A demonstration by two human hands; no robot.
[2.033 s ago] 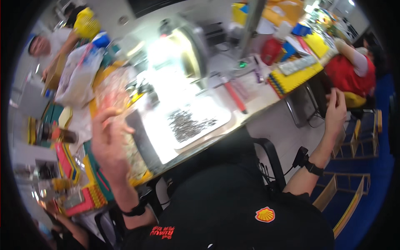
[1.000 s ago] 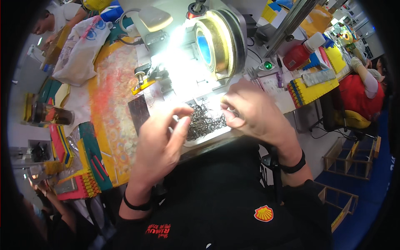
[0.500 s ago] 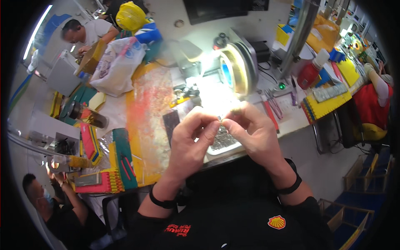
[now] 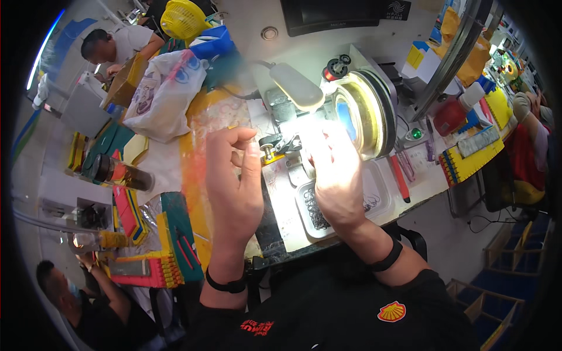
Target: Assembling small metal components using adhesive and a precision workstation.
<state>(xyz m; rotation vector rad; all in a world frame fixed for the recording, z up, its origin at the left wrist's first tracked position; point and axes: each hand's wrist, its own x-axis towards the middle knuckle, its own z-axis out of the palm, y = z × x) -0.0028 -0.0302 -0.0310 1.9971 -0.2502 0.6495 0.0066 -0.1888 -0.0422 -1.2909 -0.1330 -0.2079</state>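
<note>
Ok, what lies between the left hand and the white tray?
Between the left hand and the tray, the head view shows a dark slab and a pale bench strip.

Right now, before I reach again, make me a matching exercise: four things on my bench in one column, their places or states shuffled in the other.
1. White tray
2. Left hand
3. Long red tool
4. Right hand

A. In the bright glare of the lamp
B. Holding many small dark pieces
C. Leftmost of the four
D. Rightmost of the four

Pairs: 1-B; 2-C; 3-D; 4-A
</note>
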